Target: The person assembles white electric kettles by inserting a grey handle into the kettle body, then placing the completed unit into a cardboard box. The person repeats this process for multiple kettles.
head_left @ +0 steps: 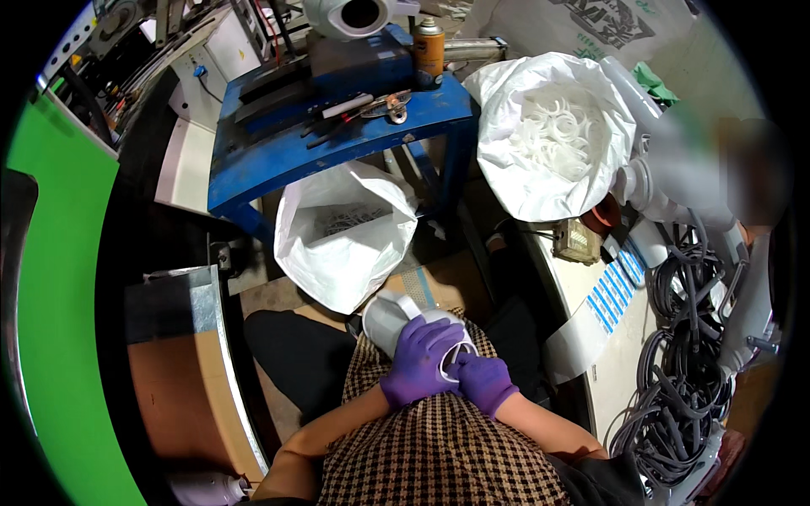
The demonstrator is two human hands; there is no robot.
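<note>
Over my lap lies a white hollow plastic housing, tubular, with a round opening at its near right end. My left hand, in a purple glove, is wrapped over its middle and grips it. My right hand, gloved the same way, is closed at the rim of that opening, its fingertips against the edge. Whatever those right fingers may hold is hidden. Under the housing is the brown checked apron on my lap.
Ahead stands a blue metal bench with hand tools and an orange spray can. A white sack stands before it; another sack holds white rings. Coiled grey cables lie at right, a cardboard box at left.
</note>
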